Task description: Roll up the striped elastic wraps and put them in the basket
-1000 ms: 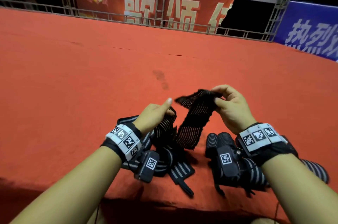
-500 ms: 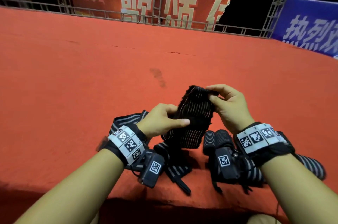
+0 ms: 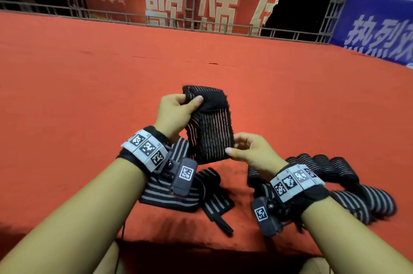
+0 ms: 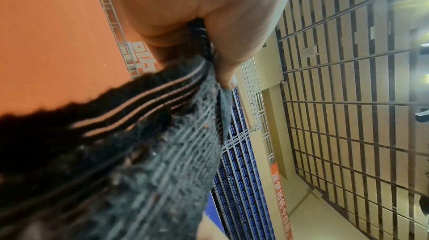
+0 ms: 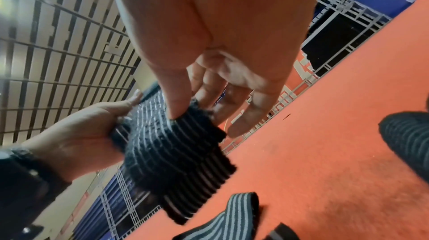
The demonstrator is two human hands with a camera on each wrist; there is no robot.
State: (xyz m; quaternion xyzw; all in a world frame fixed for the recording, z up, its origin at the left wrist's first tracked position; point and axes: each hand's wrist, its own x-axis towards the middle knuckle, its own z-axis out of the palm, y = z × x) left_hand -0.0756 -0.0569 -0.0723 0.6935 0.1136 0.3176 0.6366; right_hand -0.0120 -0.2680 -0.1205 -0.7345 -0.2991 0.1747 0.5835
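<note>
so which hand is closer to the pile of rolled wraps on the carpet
Right. The right hand pinches the lower edge of the held wrap, just above and beside the rolled wraps. The left hand grips the wrap's top end, higher and farther left.

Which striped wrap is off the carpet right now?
The wrap held up between left hand and right hand; the others lie on the red carpet.

Ahead of my hands I see open red carpet up to the railing. Near me, loose wraps crowd the left, rolled wraps the right, with a carpet gap between.
</note>
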